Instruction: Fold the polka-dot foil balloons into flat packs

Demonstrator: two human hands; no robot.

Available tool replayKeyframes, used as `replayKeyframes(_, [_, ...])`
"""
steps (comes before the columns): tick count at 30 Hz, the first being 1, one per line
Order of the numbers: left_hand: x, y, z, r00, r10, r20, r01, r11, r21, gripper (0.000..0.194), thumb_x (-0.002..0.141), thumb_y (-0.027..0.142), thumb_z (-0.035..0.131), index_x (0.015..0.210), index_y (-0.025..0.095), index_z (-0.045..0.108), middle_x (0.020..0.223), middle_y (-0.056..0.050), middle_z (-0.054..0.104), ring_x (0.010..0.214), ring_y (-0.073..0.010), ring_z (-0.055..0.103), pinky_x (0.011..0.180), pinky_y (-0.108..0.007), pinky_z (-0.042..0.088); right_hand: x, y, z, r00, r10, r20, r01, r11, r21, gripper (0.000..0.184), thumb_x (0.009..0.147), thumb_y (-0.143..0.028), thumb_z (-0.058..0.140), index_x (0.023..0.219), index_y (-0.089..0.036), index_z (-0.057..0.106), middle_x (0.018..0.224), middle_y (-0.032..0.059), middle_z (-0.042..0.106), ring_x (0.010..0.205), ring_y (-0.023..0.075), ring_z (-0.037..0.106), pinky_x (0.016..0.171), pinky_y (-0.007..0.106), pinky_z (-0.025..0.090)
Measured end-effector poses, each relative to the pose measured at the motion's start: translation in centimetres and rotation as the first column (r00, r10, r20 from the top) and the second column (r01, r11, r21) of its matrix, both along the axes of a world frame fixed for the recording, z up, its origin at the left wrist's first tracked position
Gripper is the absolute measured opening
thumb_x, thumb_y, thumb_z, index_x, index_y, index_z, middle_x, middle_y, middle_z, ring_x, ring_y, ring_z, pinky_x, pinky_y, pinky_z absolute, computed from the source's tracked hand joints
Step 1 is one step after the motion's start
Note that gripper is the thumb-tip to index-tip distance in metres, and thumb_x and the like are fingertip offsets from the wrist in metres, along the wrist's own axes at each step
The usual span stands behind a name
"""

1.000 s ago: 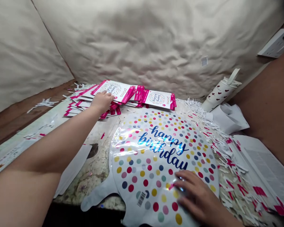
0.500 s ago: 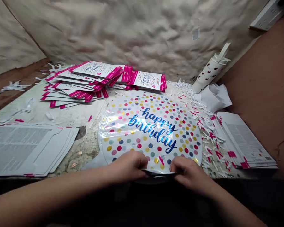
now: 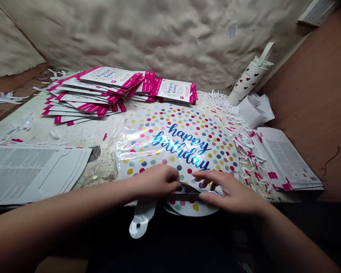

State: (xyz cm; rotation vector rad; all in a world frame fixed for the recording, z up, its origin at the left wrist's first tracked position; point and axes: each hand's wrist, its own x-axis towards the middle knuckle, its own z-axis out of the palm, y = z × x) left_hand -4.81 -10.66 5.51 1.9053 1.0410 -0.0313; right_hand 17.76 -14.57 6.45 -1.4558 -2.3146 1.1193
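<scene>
Round silver foil balloon (image 3: 173,144) printed with multicoloured dots and blue "happy birthday" lettering, lying flat on a mottled pale stone worktop (image 3: 102,151), its near edge projecting past the worktop edge, with a narrow white foil tail (image 3: 140,223) hanging below. Along this edge a foil layer is raised, exposing dotted foil beneath; whether this is a second balloon or a fold cannot be determined. Left hand (image 3: 156,181): fingers curled over the raised edge, close to the thumb; a true pinch cannot be confirmed. Right hand (image 3: 230,191): fingers spread and resting across the foil, not pressed together, beside the left hand. Beyond the balloon: an overlapping fan of white-and-magenta packaged balloon cards (image 3: 93,89). To the left: a stack of printed white sheets (image 3: 25,172). To the right: a second printed stack (image 3: 287,161), white-and-magenta paper shreds (image 3: 238,129), crumpled white paper (image 3: 254,110) and a white heart-patterned bottle (image 3: 250,76) lying tilted, against a quilted cream wall (image 3: 130,34)
</scene>
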Motion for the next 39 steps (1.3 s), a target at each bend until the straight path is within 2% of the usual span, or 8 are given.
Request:
replayKeyframes(5, [-4.2, -1.4, 0.5, 0.988, -0.100, -0.115, 0.135, 0.926, 0.353, 0.029, 0.074, 0.012, 0.045, 0.096, 0.023, 0.061, 0.087, -0.004, 0.066, 0.077, -0.0199, 0.061, 0.065, -0.025, 0.042, -2.3, -0.6, -2.4, 0.998, -0.061, -0.032, 0.064, 0.994, 0.087, 0.029, 0.072, -0.008, 0.045, 0.085, -0.022, 0.066, 0.081, 0.0008, 0.069, 0.076, 0.0159, 0.063, 0.071, 0.027, 0.049])
replayKeyframes(10, [-12.1, -1.2, 0.7, 0.963, 0.206, -0.175, -0.047, 0.764, 0.643, 0.037, 0.083, 0.029, 0.048, 0.119, 0.024, 0.053, 0.117, -0.009, 0.058, 0.105, -0.0280, 0.054, 0.089, -0.039, 0.042, -0.3, -1.3, -4.2, 0.972, -0.188, -0.138, 0.208, 0.966, 0.151, 0.034, 0.070, -0.009, 0.041, 0.090, -0.022, 0.065, 0.088, 0.0021, 0.070, 0.080, 0.0177, 0.065, 0.072, 0.029, 0.052])
replayKeyframes(14, [-11.4, -1.4, -1.0, 0.999, 0.023, -0.048, 0.015, 0.742, 0.670, 0.074, 0.073, 0.043, 0.063, 0.137, 0.024, 0.033, 0.140, -0.010, 0.038, 0.128, -0.0298, 0.035, 0.105, -0.044, 0.031, -0.6, -2.9, -5.2, 0.977, -0.079, -0.196, 0.142, 0.933, 0.330, 0.045, 0.065, -0.006, 0.040, 0.099, -0.022, 0.065, 0.093, 0.0033, 0.070, 0.087, 0.0193, 0.066, 0.079, 0.033, 0.054])
replayKeyframes(17, [-9.7, -2.2, -4.2, 0.992, -0.104, -0.067, 0.123, 0.756, 0.643, 0.055, 0.080, 0.028, 0.054, 0.134, 0.025, 0.042, 0.136, -0.008, 0.045, 0.126, -0.0285, 0.040, 0.106, -0.045, 0.031, -0.2, -3.7, -6.4, 0.995, 0.081, -0.057, -0.042, 0.864, 0.502, 0.062, 0.062, -0.003, 0.040, 0.119, -0.020, 0.057, 0.117, 0.0068, 0.062, 0.113, 0.0237, 0.054, 0.094, 0.042, 0.047])
replayKeyframes(23, [-11.0, -1.9, -7.0, 0.988, -0.152, -0.034, 0.133, 0.708, 0.694, 0.047, 0.085, 0.018, 0.043, 0.132, 0.029, 0.045, 0.134, -0.003, 0.048, 0.123, -0.0255, 0.044, 0.103, -0.041, 0.037, 6.0, -2.5, -8.9, 0.877, -0.357, 0.321, 0.115, 0.806, 0.581, 0.069, 0.075, 0.002, 0.037, 0.141, -0.017, 0.028, 0.138, 0.0133, 0.041, 0.127, 0.0256, 0.040, 0.098, 0.047, 0.042])
replayKeyframes(29, [-13.0, 0.6, -5.9, 0.993, -0.029, -0.119, 0.100, 0.748, 0.656, 0.056, 0.079, 0.015, 0.043, 0.135, 0.025, 0.040, 0.140, -0.006, 0.039, 0.123, -0.0263, 0.044, 0.100, -0.040, 0.038, 9.5, -0.6, -8.1, 0.981, -0.094, 0.172, 0.019, 0.919, 0.395, 0.051, 0.082, -0.006, 0.039, 0.130, -0.022, 0.047, 0.137, 0.0063, 0.044, 0.129, 0.0201, 0.037, 0.107, 0.044, 0.031])
replayKeyframes(34, [-13.1, 4.8, -4.1, 0.967, 0.230, 0.110, -0.251, 0.931, 0.266, 0.030, 0.078, 0.039, 0.051, 0.097, 0.025, 0.069, 0.103, -0.004, 0.069, 0.094, -0.0255, 0.063, 0.082, -0.033, 0.048, 10.8, 3.1, -5.9, 0.914, -0.388, -0.121, 0.396, 0.917, 0.050, 0.029, 0.087, -0.027, 0.041, 0.102, -0.018, 0.064, 0.104, 0.0060, 0.067, 0.095, 0.0196, 0.063, 0.086, 0.035, 0.049])
replayKeyframes(39, [-11.7, 9.6, -3.4, 0.812, 0.582, -0.039, -0.569, 0.805, 0.167, 0.046, 0.077, 0.060, 0.043, 0.078, 0.020, 0.066, 0.070, -0.003, 0.067, 0.067, -0.0208, 0.061, 0.059, -0.026, 0.046, 11.3, 9.5, -5.9, 0.817, -0.540, -0.202, 0.517, 0.841, -0.159, 0.035, 0.076, -0.052, 0.052, 0.072, -0.018, 0.055, 0.065, -0.0007, 0.061, 0.063, 0.0155, 0.057, 0.059, 0.026, 0.046])
